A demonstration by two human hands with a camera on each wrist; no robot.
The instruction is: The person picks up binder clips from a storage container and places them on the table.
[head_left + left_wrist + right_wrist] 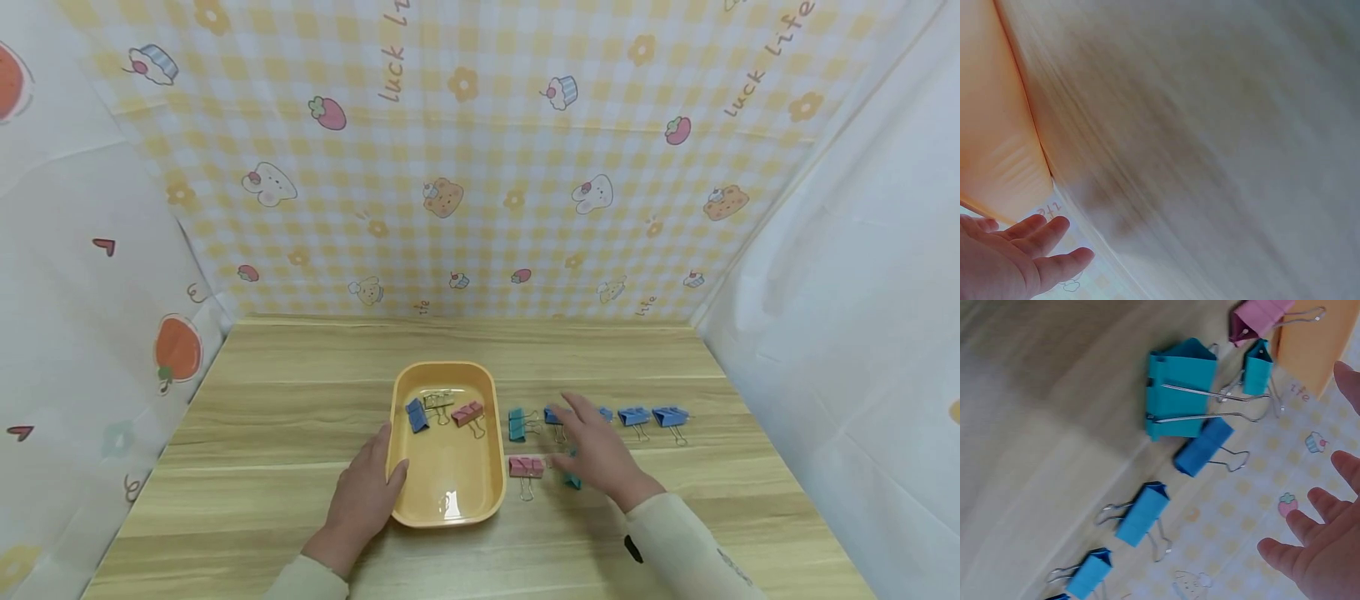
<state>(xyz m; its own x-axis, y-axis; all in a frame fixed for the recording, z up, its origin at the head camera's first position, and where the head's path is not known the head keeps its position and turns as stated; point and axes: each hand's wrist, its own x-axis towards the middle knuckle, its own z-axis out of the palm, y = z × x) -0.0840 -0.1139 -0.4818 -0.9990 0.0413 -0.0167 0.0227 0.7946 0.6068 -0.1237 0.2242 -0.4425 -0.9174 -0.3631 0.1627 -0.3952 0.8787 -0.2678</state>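
Note:
My left hand (365, 487) rests at the left side of a yellow tray (447, 518), thumb at the rim and fingers extended along the outer wall. In the left wrist view its fingers (1054, 236) look relaxed beside the tray (1004, 125). Over the binder clips at the tray's right, my right hand (600, 454) hovers with spread fingers and an empty palm. It partly covers a teal binder clip (573, 478) and blue ones behind it. In the right wrist view, that teal binder clip (1182, 394) looms large, below the fingers.
Inside the tray lie a blue binder clip (417, 415), a gold one (438, 400) and a pink one (468, 412). On the table (300, 358), a teal clip (517, 424) and several blue clips (670, 416) form a row, with a pink clip (527, 467) in front.

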